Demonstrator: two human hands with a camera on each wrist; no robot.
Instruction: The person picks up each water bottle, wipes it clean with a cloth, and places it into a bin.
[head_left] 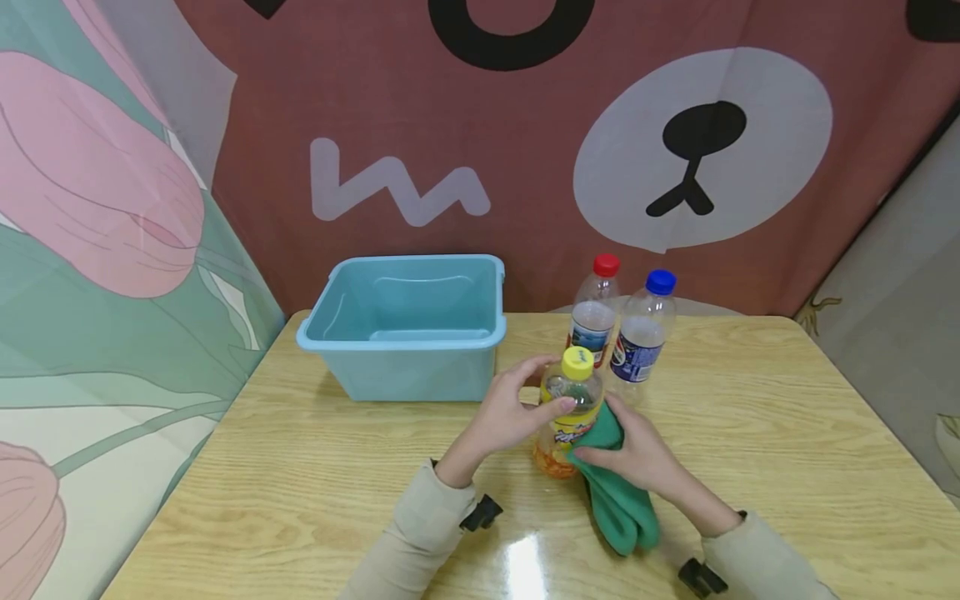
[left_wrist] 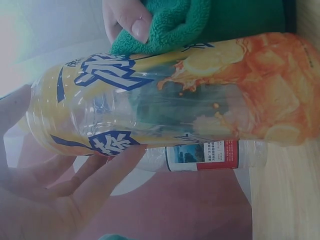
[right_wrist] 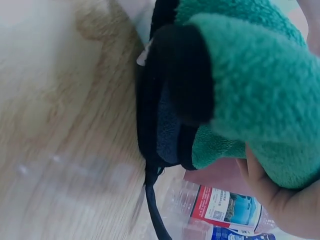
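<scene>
A clear plastic bottle with a yellow cap and an orange-and-yellow label (head_left: 573,425) stands upright on the table. My left hand (head_left: 517,408) grips it around its upper part, thumb across the front. In my right hand (head_left: 641,446) is a folded green towel (head_left: 622,508), pressed against the bottle's right side. The left wrist view shows the bottle's label (left_wrist: 215,95) close up, with the towel (left_wrist: 175,25) touching it. Dark edging and a black loop show on the towel (right_wrist: 265,85) in the right wrist view.
Behind the gripped bottle stand a red-capped bottle (head_left: 594,321) and a blue-capped bottle (head_left: 641,337), close together. A light blue plastic basin (head_left: 412,371) sits at the back left of the wooden table (head_left: 780,467). A printed cloth (head_left: 525,167) hangs behind the table.
</scene>
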